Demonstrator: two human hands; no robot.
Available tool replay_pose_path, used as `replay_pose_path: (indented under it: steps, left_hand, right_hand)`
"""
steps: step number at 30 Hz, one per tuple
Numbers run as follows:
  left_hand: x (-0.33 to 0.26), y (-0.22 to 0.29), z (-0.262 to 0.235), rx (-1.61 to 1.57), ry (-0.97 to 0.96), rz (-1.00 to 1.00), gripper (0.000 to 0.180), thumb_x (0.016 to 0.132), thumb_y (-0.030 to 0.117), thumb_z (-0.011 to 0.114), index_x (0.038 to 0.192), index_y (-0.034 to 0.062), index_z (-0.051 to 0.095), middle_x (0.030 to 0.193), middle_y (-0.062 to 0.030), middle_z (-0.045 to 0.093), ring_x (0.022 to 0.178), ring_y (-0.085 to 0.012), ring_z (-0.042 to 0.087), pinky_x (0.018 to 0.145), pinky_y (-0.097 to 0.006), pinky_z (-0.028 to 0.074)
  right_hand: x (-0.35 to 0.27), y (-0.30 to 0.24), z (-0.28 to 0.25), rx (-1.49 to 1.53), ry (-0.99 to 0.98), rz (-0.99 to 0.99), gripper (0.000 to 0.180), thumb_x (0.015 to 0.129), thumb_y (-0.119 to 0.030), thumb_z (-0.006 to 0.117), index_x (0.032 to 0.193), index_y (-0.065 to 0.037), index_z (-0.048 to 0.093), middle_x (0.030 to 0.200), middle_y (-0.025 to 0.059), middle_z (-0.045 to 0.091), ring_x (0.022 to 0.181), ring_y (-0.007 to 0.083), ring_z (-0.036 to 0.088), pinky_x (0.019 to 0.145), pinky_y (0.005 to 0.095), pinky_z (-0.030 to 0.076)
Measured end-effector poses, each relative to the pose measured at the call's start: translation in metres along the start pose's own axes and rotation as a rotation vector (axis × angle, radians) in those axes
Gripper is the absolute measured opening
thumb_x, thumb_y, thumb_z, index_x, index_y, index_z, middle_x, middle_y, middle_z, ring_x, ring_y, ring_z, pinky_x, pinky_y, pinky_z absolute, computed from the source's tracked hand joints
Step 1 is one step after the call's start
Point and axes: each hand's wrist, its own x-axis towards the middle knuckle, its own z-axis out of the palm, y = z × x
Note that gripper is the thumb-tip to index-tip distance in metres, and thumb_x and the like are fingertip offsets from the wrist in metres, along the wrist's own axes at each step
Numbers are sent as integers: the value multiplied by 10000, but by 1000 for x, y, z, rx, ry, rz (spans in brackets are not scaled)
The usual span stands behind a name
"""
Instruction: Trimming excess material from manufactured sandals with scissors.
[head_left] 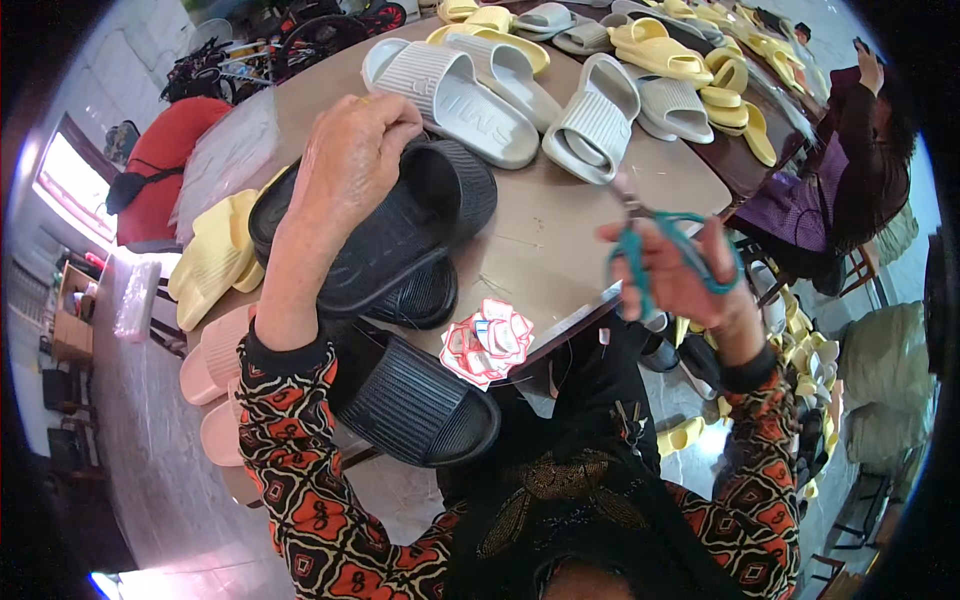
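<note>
My left hand (350, 165) is bent over a black slipper (385, 240), its fingertips pinched together beside the slipper's strap. Whatever the pinch holds, if anything, is hidden. A second black slipper (428, 298) lies partly beneath that one, and a third black slipper (415, 405) sits closer to me at the table edge. My right hand (665, 265), slightly blurred, grips scissors (632, 270) with teal handles, fingers through the loops and blades pointing away from me. Between the hands, near the edge, lies a pile of small red-and-white paper labels (488, 345).
Grey slippers (455, 100) and yellow slippers (660, 52) cover the far side of the table (520, 230). More yellow slippers (210, 260) and pink slippers (225, 355) lie at the left. Another person (815, 190) sits at the right, above slippers heaped on the floor.
</note>
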Motion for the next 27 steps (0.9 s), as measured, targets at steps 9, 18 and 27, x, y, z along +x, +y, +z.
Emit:
replay_pose_path:
  steps: [9,18,27]
  left_hand:
    - [0,11,1,-59,-47,-3,68,813,70,576,845,15,600,759,-116,588,747,-252,569,689,-322,434]
    - [1,-11,-32,177,432,-283,205,844,210,598,961,52,655,837,-88,665,768,-130,612,722,-259,460]
    - [-10,-25,-99,-581,353,-472,245,780,147,668,989,21,646,762,-30,594,620,-105,480,636,-216,414]
  right_hand:
    - [106,13,64,378,-105,158,815,776,-726,421,1097,17,511,901,113,597,786,234,612,710,357,520]
    - [104,9,43,-58,280,-314,502,879,-437,549,1033,41,526,664,-1,498,526,82,470,430,222,377]
    - [51,21,-21,-1610,654,-63,509,677,-220,731,1108,-17,552,868,166,639,799,286,625,734,358,480]
